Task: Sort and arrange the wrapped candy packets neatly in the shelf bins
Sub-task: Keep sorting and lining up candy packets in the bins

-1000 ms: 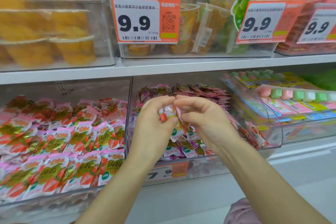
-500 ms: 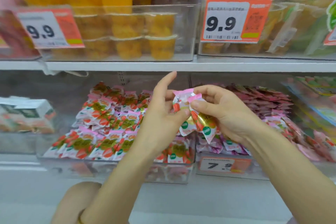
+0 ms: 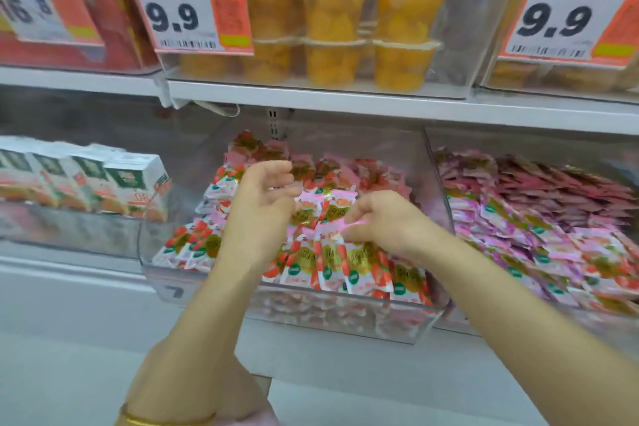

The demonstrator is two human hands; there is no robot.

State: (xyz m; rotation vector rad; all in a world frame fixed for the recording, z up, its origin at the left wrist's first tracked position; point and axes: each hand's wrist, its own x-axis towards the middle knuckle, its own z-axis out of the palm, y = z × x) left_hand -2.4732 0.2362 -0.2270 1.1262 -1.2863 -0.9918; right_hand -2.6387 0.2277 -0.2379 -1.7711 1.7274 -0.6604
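Two hands are over one clear bin [image 3: 311, 316], the middle one on the lower shelf, heaped with red-and-white strawberry packets [image 3: 221, 190]. My right hand [image 3: 387, 221] pinches the pink sealed top edge of a single packet [image 3: 326, 242] between thumb and fingertips. That packet hangs upright with its long axis vertical, its sealed strip running left to right and its printed face towards me. It sits right at the front row [image 3: 359, 268] of standing packets, touching or nearly touching its neighbours; the blur makes it hard to say which.

My left hand [image 3: 262, 201] hovers higher and further left, above the back of the pile, fingers loosely curled, and as far as I can make out it grasps nothing.

What matters next, I think, is that the gap for this packet lies straight down from my right fingertips and slightly to their left, so the right hand is much the nearer one. Lowering it without twisting should keep it parallel to the row. The left hand could steady the row from the left, since upright packets tip easily.

The purple packets [image 3: 539, 218] lie in the neighbouring bin to the right, beyond the clear divider. Cartons [image 3: 103, 180] stand to the left, and orange jelly cups [image 3: 401, 45] sit on the shelf above.
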